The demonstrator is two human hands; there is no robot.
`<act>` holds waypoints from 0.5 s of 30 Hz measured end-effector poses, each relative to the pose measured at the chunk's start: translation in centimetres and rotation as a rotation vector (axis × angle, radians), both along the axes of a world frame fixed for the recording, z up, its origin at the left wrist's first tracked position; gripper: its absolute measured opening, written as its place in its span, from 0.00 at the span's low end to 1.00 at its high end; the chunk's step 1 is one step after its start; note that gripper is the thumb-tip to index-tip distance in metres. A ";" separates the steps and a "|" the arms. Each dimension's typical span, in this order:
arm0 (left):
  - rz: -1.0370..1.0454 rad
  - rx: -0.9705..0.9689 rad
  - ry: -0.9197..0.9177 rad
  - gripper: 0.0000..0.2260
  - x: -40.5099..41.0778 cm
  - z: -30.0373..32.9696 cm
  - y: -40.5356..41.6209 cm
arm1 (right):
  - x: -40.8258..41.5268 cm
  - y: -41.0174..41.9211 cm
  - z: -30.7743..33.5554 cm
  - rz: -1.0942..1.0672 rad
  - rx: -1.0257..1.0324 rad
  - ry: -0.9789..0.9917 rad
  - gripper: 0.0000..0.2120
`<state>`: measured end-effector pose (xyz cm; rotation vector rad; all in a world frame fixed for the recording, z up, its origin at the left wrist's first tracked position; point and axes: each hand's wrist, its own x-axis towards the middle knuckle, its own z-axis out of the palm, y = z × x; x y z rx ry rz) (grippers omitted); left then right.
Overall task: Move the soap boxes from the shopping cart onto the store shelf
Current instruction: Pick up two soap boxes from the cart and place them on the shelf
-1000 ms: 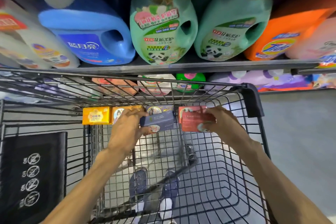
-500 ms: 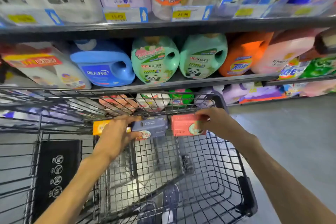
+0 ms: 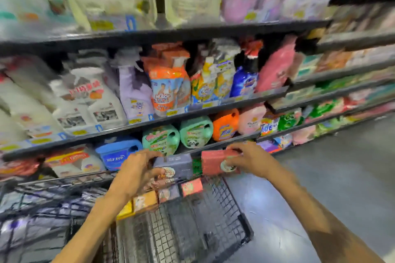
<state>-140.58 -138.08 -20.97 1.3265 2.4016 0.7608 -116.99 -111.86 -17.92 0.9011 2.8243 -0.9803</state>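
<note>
My left hand (image 3: 136, 173) grips a dark blue-grey soap box (image 3: 177, 166) and holds it above the far end of the shopping cart (image 3: 215, 226). My right hand (image 3: 250, 158) grips a red soap box (image 3: 215, 161), raised to the same height beside the blue one. Both boxes hang in front of the shelf (image 3: 192, 113) of detergent jugs. Several more soap boxes, a yellow one (image 3: 126, 211), an orange one (image 3: 146, 202) and a small red one (image 3: 191, 187), line the cart's far wall. The picture is blurred by motion.
Green detergent jugs (image 3: 196, 132), a blue jug (image 3: 119, 151) and an orange jug (image 3: 226, 125) fill the shelf level behind the boxes. Spray bottles and refill pouches (image 3: 164, 85) stand one level up. Grey aisle floor (image 3: 331, 177) lies to the right of the cart.
Both hands have lifted their soap boxes up out of the cart toward the shelves. The view has tilted upward, showing higher shelf levels.
</note>
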 end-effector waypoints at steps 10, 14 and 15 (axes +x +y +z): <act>-0.260 0.126 0.145 0.20 8.4 15.9 10.0 | 13.5 2.8 14.9 -0.215 0.141 0.199 0.18; -0.344 0.173 0.184 0.20 12.6 19.4 15.6 | 19.9 5.6 18.3 -0.303 0.186 0.199 0.11; -0.360 0.184 0.198 0.20 13.8 20.2 17.2 | 21.5 6.4 19.1 -0.321 0.195 0.203 0.12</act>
